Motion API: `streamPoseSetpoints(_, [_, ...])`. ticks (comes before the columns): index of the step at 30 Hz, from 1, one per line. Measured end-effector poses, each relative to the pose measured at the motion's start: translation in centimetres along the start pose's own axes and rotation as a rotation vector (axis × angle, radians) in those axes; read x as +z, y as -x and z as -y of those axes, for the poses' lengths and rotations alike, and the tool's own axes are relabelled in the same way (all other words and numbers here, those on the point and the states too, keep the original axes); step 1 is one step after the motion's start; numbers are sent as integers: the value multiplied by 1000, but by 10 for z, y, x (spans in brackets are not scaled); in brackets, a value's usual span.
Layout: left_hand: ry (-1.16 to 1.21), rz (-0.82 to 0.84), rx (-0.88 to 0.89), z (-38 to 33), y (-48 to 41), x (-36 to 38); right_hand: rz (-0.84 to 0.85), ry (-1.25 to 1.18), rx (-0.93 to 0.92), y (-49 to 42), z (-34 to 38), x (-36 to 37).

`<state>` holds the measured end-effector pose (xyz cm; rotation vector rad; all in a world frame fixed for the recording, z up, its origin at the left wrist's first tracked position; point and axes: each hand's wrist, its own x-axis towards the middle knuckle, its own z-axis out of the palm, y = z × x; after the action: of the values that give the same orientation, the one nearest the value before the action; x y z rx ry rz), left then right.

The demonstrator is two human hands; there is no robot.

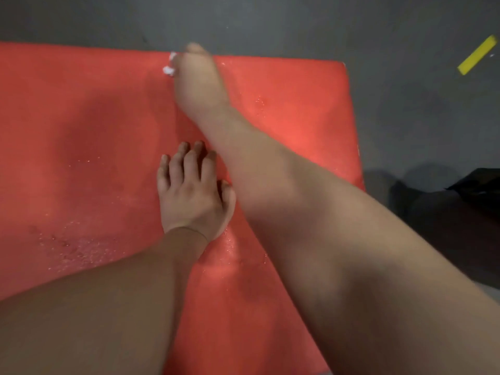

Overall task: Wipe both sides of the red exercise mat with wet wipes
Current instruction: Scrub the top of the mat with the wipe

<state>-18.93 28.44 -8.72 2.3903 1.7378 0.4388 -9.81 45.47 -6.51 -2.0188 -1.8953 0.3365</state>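
Left hand (189,197) flat on red mat (81,117), fingers spread; right hand (197,79) clutches white wipe (169,69) at far edge.

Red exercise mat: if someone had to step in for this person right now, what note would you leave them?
Left hand: flat on the red exercise mat, fingers spread, bracing.
Right hand: stretched to the far edge, holding a bunched white wet wipe against the mat.
Mat lies flat on the grey floor.
Done: wet streaks and droplets show this face is partly wiped.
Left: finish this face, then turn it over. Whether the underside has been wiped cannot be told.
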Motion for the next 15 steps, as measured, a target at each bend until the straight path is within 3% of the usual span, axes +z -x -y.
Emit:
streamPoseSetpoints(3, [-6,-7,-9,0,-1,0,80,-6,-65,-2,-10,-11])
streamPoseSetpoints(9, [-17,24,-32,-1,-1,2,-88,227,219,3,-105,-57])
streamPoseSetpoints(15, [-3,17,-38,-1,-1,1,-84,187,236,5,-103,-53])
